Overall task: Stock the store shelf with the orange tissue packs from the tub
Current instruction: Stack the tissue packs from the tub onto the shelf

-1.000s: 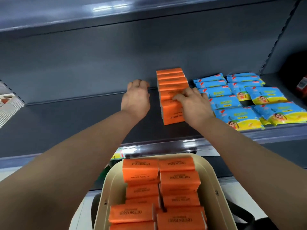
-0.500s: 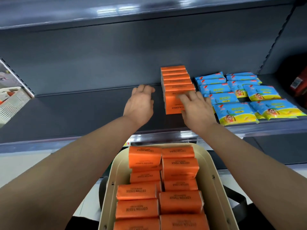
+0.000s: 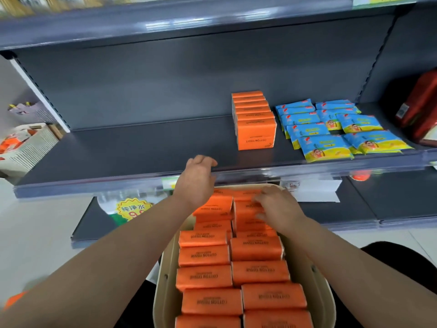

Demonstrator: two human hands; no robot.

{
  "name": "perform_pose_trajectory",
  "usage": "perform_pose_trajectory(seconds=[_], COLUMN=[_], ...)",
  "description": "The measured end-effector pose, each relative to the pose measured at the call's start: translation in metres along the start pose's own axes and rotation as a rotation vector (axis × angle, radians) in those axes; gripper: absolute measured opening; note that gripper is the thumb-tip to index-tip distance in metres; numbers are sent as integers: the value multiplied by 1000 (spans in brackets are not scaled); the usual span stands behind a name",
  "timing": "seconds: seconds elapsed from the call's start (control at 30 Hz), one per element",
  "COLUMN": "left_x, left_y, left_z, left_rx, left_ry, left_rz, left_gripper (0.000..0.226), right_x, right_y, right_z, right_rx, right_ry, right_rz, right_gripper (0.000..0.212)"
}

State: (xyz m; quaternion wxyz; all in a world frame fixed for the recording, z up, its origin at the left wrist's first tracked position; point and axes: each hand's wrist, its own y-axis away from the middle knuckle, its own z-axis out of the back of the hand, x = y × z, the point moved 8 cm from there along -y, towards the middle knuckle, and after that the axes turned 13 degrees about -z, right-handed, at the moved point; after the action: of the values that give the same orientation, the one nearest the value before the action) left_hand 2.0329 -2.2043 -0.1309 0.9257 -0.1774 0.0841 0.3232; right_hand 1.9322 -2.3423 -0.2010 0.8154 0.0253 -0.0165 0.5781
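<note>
A beige tub (image 3: 162, 294) in front of me is packed with two rows of orange tissue packs (image 3: 259, 272). On the dark shelf (image 3: 142, 150) stands a row of several orange packs (image 3: 255, 121), upright, running from front to back. My left hand (image 3: 198, 182) hovers over the tub's far end at the shelf's front edge, fingers loosely curled, holding nothing. Fingers spread, my right hand (image 3: 276, 207) rests on the packs at the far right of the tub. I see no pack lifted.
Blue and yellow packets (image 3: 331, 131) lie right of the orange row. A red item (image 3: 421, 105) stands at the far right. A white basket (image 3: 28, 147) sits at the shelf's left end. Below is a lower shelf with a yellow price sign (image 3: 133, 209).
Both hands have drawn back from the orange row on the shelf and come down to the tub's far end. The view has tilted lower and further back.
</note>
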Motion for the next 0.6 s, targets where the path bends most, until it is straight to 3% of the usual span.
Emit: perform_pose_trajectory(seconds=[0.13, 0.3, 0.47, 0.6], left_x=[9, 20, 20, 14], left_y=[17, 28, 25, 18], left_z=[-7, -27, -46, -59], left_rx=[51, 207, 318, 355], left_ry=[-45, -118, -254, -431], left_rz=[17, 26, 0, -49], left_gripper=[33, 38, 46, 40], right_x=[3, 1, -10, -16], right_y=[5, 12, 18, 24], right_z=[-3, -1, 6, 17], right_rx=[-1, -5, -33, -80], right_ry=[43, -22, -81, -111], right_rz=[-17, -41, -52, -50], right_gripper=[35, 20, 39, 44])
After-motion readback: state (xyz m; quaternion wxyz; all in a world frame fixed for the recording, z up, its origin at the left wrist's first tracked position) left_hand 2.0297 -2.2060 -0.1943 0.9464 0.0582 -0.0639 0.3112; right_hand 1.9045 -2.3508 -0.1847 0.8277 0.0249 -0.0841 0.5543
